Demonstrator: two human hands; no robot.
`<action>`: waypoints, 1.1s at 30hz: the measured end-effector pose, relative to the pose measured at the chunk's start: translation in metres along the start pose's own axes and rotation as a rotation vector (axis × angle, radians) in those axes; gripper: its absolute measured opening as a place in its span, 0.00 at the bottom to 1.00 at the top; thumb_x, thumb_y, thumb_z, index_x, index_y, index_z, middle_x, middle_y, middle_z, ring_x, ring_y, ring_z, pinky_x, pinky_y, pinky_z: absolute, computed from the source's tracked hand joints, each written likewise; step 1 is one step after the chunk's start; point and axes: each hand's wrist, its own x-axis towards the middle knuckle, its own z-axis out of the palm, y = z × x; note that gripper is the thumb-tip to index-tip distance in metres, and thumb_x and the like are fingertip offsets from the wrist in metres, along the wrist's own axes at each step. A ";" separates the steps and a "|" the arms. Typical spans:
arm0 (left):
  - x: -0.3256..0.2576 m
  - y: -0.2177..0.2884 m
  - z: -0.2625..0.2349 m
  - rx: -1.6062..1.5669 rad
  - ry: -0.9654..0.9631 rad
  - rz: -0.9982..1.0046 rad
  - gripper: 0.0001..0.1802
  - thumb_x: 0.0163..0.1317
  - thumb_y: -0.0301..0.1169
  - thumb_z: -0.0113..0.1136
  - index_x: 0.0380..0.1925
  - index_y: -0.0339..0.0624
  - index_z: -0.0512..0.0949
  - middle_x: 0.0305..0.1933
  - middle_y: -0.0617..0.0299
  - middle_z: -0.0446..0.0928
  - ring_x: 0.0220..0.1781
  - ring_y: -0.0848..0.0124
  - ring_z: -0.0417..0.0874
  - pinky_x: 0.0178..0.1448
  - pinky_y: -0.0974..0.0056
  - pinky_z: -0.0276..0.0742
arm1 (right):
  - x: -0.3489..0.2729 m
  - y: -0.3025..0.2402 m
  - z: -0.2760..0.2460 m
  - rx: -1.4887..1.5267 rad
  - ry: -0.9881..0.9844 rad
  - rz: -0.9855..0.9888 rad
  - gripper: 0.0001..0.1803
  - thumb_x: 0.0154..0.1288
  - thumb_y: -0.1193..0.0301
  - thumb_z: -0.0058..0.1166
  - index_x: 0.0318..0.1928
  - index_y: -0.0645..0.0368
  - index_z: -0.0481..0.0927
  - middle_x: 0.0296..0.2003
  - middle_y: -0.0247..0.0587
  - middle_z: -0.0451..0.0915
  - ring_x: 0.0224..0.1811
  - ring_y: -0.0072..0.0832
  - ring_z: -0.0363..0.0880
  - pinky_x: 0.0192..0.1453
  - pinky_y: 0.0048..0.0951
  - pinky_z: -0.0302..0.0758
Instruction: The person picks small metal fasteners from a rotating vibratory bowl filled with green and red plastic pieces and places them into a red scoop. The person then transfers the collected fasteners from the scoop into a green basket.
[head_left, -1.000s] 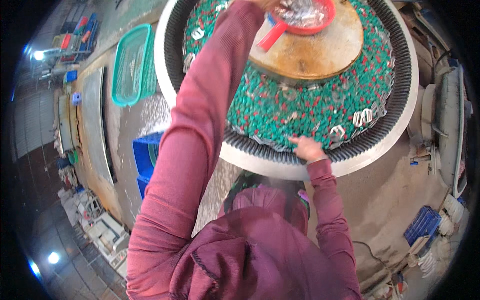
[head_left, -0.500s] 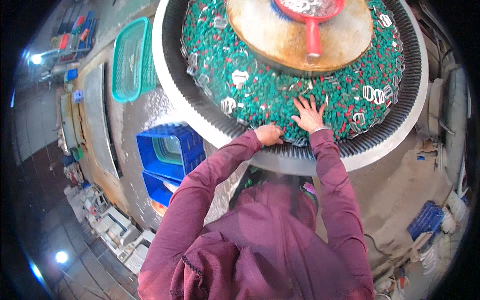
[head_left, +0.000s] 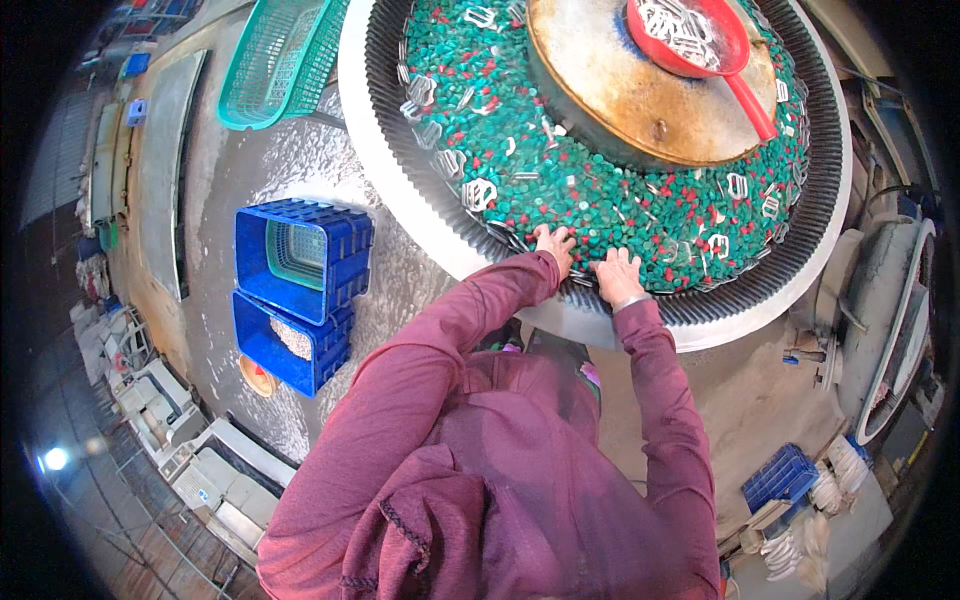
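My left hand [head_left: 556, 249] rests on the near edge of a bed of small green and red tumbling stones [head_left: 590, 185] in a round ribbed tub [head_left: 395, 160]. Its fingers are bent and slightly apart. Just to its right, my right hand [head_left: 619, 277] dips bent, parted fingers into the same stones; their tips are partly hidden. I make out nothing held in either hand. Metal slide buckles lie among the stones, such as one buckle [head_left: 479, 195] left of my hands and another buckle [head_left: 737, 186] to the right.
A red long-handled scoop [head_left: 745, 85] with metal pieces sits on the tub's rusty centre lid [head_left: 640, 115]. On the wet floor at left are a green basket [head_left: 262, 85] and two blue crates [head_left: 345, 245]. Another blue crate [head_left: 780, 476] is at lower right.
My right hand has gone from flat and spread on the stones to bent, nearer the rim. The left has moved from the rim onto the stones. The view has shifted.
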 end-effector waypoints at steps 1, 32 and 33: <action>-0.002 -0.002 -0.003 0.038 0.018 0.006 0.13 0.54 0.45 0.53 0.38 0.63 0.81 0.51 0.71 0.66 0.59 0.64 0.58 0.48 0.43 0.60 | 0.006 0.003 0.010 -0.007 -0.026 -0.001 0.08 0.55 0.67 0.50 0.33 0.49 0.83 0.41 0.38 0.74 0.50 0.36 0.68 0.48 0.47 0.64; 0.019 0.029 -0.025 -0.230 0.389 0.253 0.08 0.44 0.31 0.58 0.23 0.40 0.81 0.39 0.53 0.71 0.45 0.59 0.74 0.32 0.61 0.78 | -0.006 0.097 0.024 0.336 0.324 -0.031 0.05 0.54 0.79 0.49 0.33 0.62 0.75 0.33 0.58 0.74 0.29 0.48 0.78 0.32 0.41 0.78; 0.020 0.025 -0.020 -0.217 0.443 0.245 0.08 0.43 0.30 0.57 0.23 0.39 0.80 0.40 0.54 0.71 0.42 0.59 0.75 0.31 0.61 0.78 | -0.013 0.097 0.005 0.680 0.319 0.087 0.07 0.55 0.80 0.50 0.36 0.63 0.75 0.32 0.50 0.74 0.29 0.36 0.79 0.25 0.31 0.78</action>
